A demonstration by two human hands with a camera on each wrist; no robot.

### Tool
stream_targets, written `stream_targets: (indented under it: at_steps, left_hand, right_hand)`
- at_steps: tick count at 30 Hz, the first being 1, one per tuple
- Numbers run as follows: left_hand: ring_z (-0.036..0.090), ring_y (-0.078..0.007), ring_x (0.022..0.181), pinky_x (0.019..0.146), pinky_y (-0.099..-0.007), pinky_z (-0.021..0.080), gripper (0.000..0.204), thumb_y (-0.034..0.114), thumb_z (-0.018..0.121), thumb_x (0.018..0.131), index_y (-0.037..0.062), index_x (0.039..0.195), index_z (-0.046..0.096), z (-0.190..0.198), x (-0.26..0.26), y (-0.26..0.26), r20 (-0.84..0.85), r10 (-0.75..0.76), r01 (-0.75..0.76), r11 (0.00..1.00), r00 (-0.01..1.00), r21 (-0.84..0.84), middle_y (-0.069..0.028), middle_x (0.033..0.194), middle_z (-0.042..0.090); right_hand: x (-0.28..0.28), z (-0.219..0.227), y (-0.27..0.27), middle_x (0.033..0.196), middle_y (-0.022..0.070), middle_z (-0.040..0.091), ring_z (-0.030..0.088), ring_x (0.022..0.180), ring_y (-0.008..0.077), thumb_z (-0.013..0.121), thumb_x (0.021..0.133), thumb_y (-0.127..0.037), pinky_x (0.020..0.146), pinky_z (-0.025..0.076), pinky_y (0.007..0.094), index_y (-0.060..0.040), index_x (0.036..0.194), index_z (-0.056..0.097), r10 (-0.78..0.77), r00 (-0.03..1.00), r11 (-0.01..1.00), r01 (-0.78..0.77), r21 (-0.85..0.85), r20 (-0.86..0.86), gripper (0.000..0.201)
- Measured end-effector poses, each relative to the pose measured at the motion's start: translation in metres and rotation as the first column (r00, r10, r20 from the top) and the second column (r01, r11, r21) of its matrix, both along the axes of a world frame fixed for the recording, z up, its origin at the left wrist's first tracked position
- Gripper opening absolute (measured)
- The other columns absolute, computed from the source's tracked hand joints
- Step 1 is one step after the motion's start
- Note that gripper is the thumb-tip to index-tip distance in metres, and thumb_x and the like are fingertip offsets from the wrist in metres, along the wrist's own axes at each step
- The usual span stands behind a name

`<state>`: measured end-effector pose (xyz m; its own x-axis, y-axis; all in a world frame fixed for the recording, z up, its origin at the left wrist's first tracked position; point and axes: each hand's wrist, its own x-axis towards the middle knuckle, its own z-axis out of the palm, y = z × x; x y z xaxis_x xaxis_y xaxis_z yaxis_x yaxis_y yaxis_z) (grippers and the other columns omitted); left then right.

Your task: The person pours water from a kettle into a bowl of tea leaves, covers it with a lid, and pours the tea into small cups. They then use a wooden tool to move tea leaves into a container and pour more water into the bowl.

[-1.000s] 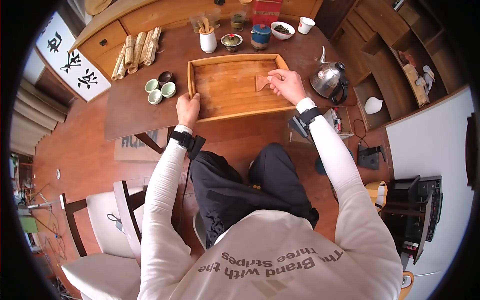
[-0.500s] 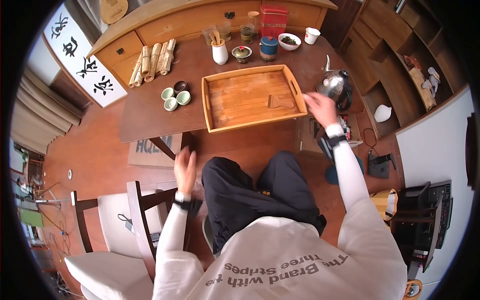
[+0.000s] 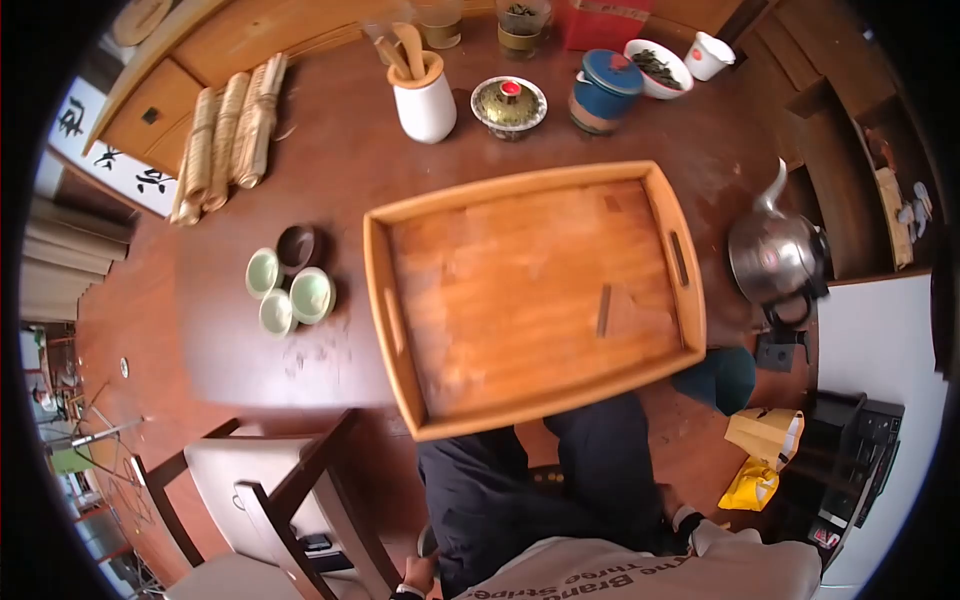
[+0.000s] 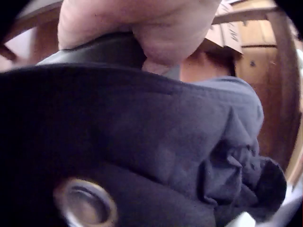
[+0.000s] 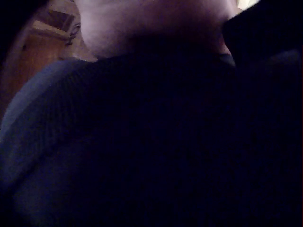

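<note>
My left hand is low at my left side; in the left wrist view the hand curls over the edge of the grey seat under me. At my right thigh, the right hand is mostly hidden by the dark trousers. The right wrist view is very dark, with only part of that hand showing and its fingers hidden. Ahead of me, the wooden tray sits at the table's near edge. On its floor lies a flat brown brush-like piece with a flared, dark-edged end.
Left of the tray are several small cups and bamboo rolls. Behind it stand a white tool holder, a lidded bowl and a blue jar. A steel kettle is on the right. A chair stands at my left.
The right hand let go of the brush-like piece, leaving it in the tray. Both hands came off the tray and dropped to my sides. The view has moved forward, nearer the table.
</note>
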<state>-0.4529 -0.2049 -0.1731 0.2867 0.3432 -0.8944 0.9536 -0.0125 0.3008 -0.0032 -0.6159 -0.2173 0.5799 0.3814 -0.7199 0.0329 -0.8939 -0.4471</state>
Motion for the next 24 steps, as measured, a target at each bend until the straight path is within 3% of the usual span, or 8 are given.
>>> stream_targets:
  at_steps: [2, 3, 4, 5, 8, 11, 22, 24]
  left_hand:
    - [0.069, -0.0311, 0.094, 0.08, -0.0402, 0.055, 0.028, 0.013, 0.06, 0.096, -0.0027, 0.117, 0.071, 0.014, 0.015, 0.007, -0.019, 0.558, -0.557, 0.825, 0.83, -0.095, -0.0112, 0.099, 0.073]
    - [0.068, -0.0301, 0.093, 0.08, -0.04, 0.055, 0.027, 0.01, 0.057, 0.095, -0.0017, 0.115, 0.07, -0.006, -0.011, 0.007, -0.018, -0.138, 0.137, 0.99, 0.99, -0.031, -0.0106, 0.098, 0.072]
    - [0.068, -0.0291, 0.092, 0.079, -0.0399, 0.054, 0.027, 0.008, 0.055, 0.093, -0.0008, 0.114, 0.07, -0.021, -0.036, 0.009, -0.048, -0.766, 0.768, 0.641, 0.641, 0.015, -0.0101, 0.096, 0.072]
    - [0.068, -0.0291, 0.092, 0.079, -0.0399, 0.054, 0.027, 0.008, 0.055, 0.093, -0.0008, 0.114, 0.07, -0.022, -0.032, 0.019, -0.053, -0.769, 0.77, 0.638, 0.638, 0.016, -0.0101, 0.096, 0.072]
    - [0.068, -0.0271, 0.081, 0.07, -0.0402, 0.054, 0.022, 0.006, 0.051, 0.091, -0.002, 0.098, 0.071, -0.028, 0.007, 0.048, 0.222, -0.205, 0.164, 0.968, 0.953, 0.191, -0.0135, 0.085, 0.072]
    - [0.066, -0.0273, 0.071, 0.065, -0.0418, 0.052, 0.022, 0.004, 0.051, 0.089, -0.007, 0.097, 0.069, -0.008, 0.073, 0.077, 0.138, 0.551, -0.567, 0.81, 0.823, 0.151, -0.0183, 0.082, 0.072]
    - [0.069, -0.0465, 0.08, 0.074, -0.0475, 0.053, 0.039, 0.029, 0.071, 0.091, -0.0099, 0.094, 0.068, -0.032, 0.122, 0.098, 0.322, 0.377, -0.491, 0.747, 0.868, 0.449, -0.0307, 0.083, 0.068]
    - [0.067, -0.0487, 0.078, 0.072, -0.0493, 0.052, 0.042, 0.032, 0.071, 0.092, -0.0098, 0.092, 0.068, -0.04, 0.118, 0.095, 0.343, 0.352, -0.486, 0.722, 0.871, 0.493, -0.0313, 0.081, 0.067]
  right_hand:
    - [0.018, 0.024, 0.04, 0.129, 0.0254, 0.062, 0.057, 0.124, 0.0353, 0.039, 0.108, -0.023, 0.105, 0.045, 0.0422, -0.0001, 0.136, 0.056, 0.179, 0.983, 0.983, -0.18, -0.041, -0.032, 0.04]
    - [0.028, 0.035, 0.061, 0.13, 0.0244, 0.062, 0.059, 0.123, 0.0351, 0.04, 0.107, -0.022, 0.105, 0.045, 0.0428, -0.0022, 0.137, 0.056, 0.142, 0.98, 0.98, -0.159, -0.123, -0.138, 0.039]
    - [0.034, 0.046, 0.079, 0.131, 0.0234, 0.062, 0.06, 0.123, 0.0349, 0.041, 0.107, -0.021, 0.105, 0.046, 0.0434, -0.0044, 0.138, 0.056, 0.091, 0.968, 0.969, -0.14, -0.204, -0.236, 0.038]
    - [0.041, 0.054, 0.093, 0.131, 0.0223, 0.062, 0.061, 0.122, 0.0347, 0.042, 0.106, -0.02, 0.105, 0.046, 0.0441, -0.0065, 0.139, 0.056, 0.043, 0.947, 0.952, -0.135, -0.274, -0.317, 0.038]
    - [0.058, 0.048, 0.117, 0.123, 0.0229, 0.066, 0.064, 0.114, 0.0362, 0.041, 0.107, -0.025, 0.101, 0.049, 0.0444, -0.0047, 0.133, 0.059, 0.196, 0.98, 0.98, -0.194, -0.046, 0.029, 0.038]
    - [0.086, 0.05, 0.154, 0.126, 0.0215, 0.067, 0.06, 0.122, 0.0361, 0.045, 0.106, -0.037, 0.104, 0.044, 0.0415, -0.0015, 0.126, 0.064, 0.104, 0.994, 0.99, -0.105, -0.096, -0.021, 0.045]
    - [0.116, 0.035, 0.174, 0.133, 0.0157, 0.066, 0.059, 0.124, 0.0344, 0.051, 0.101, -0.05, 0.109, 0.04, 0.0375, -0.0036, 0.132, 0.064, -0.182, 0.964, 0.978, 0.157, -0.14, -0.191, 0.057]
    - [0.123, 0.039, 0.163, 0.111, 0.022, 0.07, 0.066, 0.103, 0.0407, 0.062, 0.094, -0.039, 0.091, 0.052, 0.0471, -0.0133, 0.114, 0.074, 0.353, 0.89, 0.935, -0.348, -0.069, 0.289, 0.035]
